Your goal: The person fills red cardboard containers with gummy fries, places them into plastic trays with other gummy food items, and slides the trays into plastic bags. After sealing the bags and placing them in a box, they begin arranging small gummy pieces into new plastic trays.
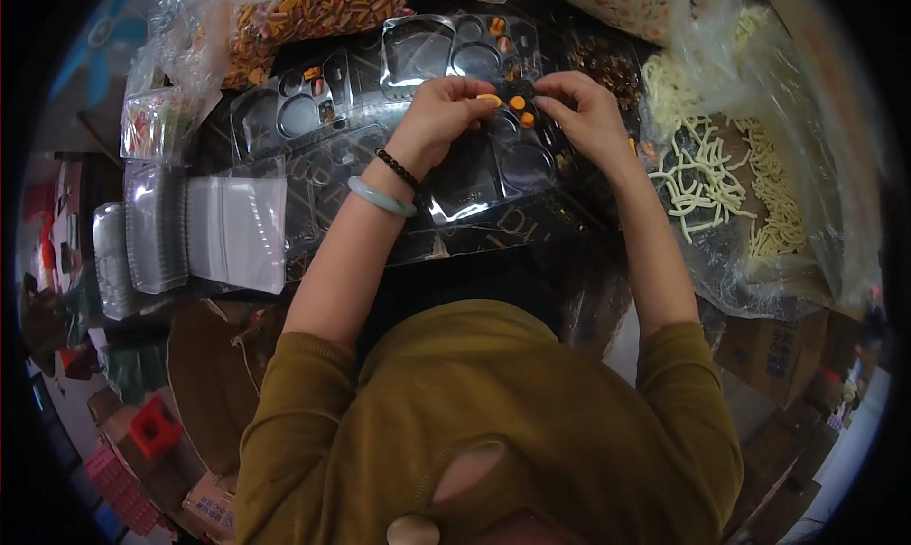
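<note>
My left hand (444, 118) pinches a small yellow piece (491, 99) between thumb and fingertips, above a clear plastic blister tray (465, 199). Two small orange pieces (517, 102) sit between my hands, over the tray's upper part. My right hand (584, 118) is just to their right, thumb and fingertips brought together; whatever they hold, if anything, is too small to name. Behind lies another clear tray (418, 56) with a few small toy-like pieces (498, 26) in its compartments. A third clear tray (294, 118) on the left also carries some small pieces (312, 73).
A plastic bag of small hot-dog-like pieces (323, 14) stands at the back left. Stacked clear trays (157, 232) and zip bags (237, 227) lie left. Pale yellow fry-like strands (702, 184) spread over plastic at right. Small dark brown pieces (612, 71) lie behind my right hand.
</note>
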Demonstrator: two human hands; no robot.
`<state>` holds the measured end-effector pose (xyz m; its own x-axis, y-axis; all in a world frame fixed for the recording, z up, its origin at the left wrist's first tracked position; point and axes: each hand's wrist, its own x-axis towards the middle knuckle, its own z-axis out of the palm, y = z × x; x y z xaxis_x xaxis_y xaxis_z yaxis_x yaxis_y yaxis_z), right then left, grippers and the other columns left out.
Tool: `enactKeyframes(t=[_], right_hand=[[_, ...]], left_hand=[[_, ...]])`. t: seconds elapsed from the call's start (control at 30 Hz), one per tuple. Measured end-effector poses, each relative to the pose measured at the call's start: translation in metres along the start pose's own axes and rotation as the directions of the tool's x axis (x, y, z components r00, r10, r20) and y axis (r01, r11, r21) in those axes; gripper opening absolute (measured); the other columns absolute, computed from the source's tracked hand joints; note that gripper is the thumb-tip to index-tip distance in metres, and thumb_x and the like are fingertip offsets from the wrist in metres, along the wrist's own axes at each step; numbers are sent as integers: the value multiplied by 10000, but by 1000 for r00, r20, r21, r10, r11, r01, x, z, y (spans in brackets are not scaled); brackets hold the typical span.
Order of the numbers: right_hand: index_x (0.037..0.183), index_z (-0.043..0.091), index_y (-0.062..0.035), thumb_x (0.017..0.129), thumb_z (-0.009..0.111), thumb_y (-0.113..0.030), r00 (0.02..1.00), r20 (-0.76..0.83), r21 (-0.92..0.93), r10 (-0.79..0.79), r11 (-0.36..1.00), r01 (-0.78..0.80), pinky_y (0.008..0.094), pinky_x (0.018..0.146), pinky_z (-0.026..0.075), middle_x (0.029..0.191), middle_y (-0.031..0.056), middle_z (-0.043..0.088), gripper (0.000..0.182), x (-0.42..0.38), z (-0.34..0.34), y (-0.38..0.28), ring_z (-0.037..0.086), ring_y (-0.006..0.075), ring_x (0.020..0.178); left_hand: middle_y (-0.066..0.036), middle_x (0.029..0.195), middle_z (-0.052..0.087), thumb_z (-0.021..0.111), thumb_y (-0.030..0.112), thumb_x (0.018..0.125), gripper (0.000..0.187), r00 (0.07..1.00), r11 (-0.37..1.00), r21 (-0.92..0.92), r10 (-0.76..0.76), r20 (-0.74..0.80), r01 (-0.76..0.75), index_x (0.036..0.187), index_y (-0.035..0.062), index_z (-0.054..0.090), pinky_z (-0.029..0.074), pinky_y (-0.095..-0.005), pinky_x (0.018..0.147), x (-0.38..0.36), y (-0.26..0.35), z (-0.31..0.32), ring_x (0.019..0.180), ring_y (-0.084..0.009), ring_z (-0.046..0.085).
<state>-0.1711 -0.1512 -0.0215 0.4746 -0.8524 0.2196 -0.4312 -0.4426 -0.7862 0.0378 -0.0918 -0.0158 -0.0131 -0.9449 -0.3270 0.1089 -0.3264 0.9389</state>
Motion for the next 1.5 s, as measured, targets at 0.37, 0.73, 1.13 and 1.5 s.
enactKeyframes(t=[0.37, 0.73, 1.13, 1.5], right_hand=[[834, 696, -118, 792, 669, -180, 960, 76, -415, -268, 867, 275, 371, 753, 377, 803, 16, 651, 79, 9, 17, -4, 602, 225, 828], [860, 687, -93, 790, 610, -176, 985, 159, -475, -71, 869, 139, 412, 771, 430, 749, 96, 666, 133, 35, 31, -20, 647, 295, 767], [992, 661, -33, 812, 661, -104, 1000, 8, 65, 23, 998, -23, 285, 683, 525, 847, 113, 688, 193, 1, -1, -21, 680, 205, 758], [794, 636, -122, 753, 664, -109, 901, 56, -560, -431, 733, 386, 323, 788, 373, 726, -5, 617, 51, -18, 22, -8, 581, 173, 778]], left_hand=[[-45, 908, 662, 656, 30, 838, 264, 996, 995, 47, 93, -3, -93, 1097, -19, 630, 468, -188, 677, -2, -4, 8, 764, -68, 587], [-23, 858, 659, 643, 93, 870, 215, 974, 973, -43, 224, -18, -225, 1066, 9, 624, 439, -181, 604, 5, -9, 2, 708, -67, 578], [-51, 933, 667, 644, 117, 875, 220, 980, 949, -293, 156, 123, -115, 1073, 21, 624, 489, -190, 668, 2, -2, -17, 828, -123, 647], [-45, 847, 684, 714, 96, 809, 153, 988, 986, -162, 64, 144, -40, 938, 33, 664, 490, -197, 616, -4, 4, -10, 716, -122, 655]])
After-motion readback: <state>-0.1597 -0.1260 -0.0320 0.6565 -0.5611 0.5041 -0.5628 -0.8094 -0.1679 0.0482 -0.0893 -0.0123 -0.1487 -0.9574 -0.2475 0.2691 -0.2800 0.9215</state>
